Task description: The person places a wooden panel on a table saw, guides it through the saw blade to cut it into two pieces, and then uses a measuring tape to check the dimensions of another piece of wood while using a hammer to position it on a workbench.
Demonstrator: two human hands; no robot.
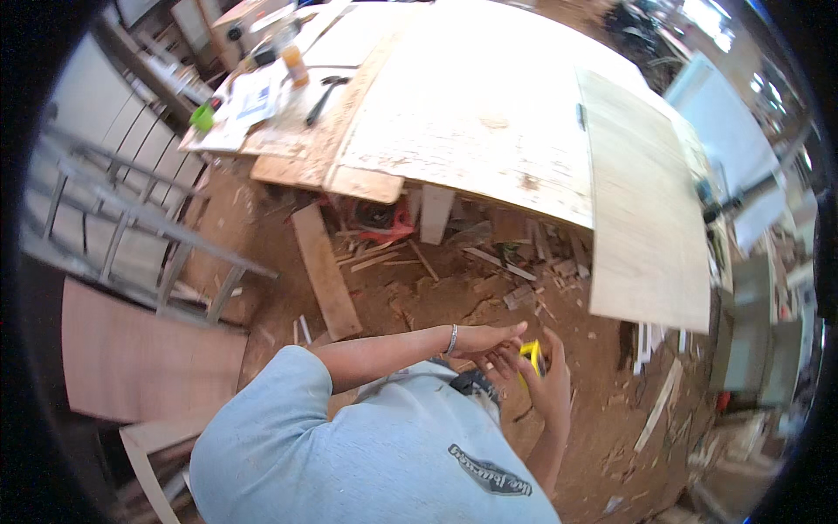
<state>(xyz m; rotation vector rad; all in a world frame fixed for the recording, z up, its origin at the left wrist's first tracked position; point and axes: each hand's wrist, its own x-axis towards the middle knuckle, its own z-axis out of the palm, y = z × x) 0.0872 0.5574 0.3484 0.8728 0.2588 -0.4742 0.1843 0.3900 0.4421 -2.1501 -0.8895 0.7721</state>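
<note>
My right hand (550, 384) holds a small yellow object, apparently a tape measure (531, 356), in front of my body. My left hand (489, 348), with a bracelet at the wrist, is just left of it, fingers bent toward it; whether they grip anything I cannot make out. Beyond both hands, a pale plywood sheet (646, 227) lies over the right part of a large worktable (463, 105).
On the table's left are a hammer (323, 99), a bottle (294, 65), a green cup (202, 117) and papers (251, 100). A metal ladder (166, 244) leans at left. Boards and offcuts (327, 271) litter the dirt floor. More panels (738, 323) stand at right.
</note>
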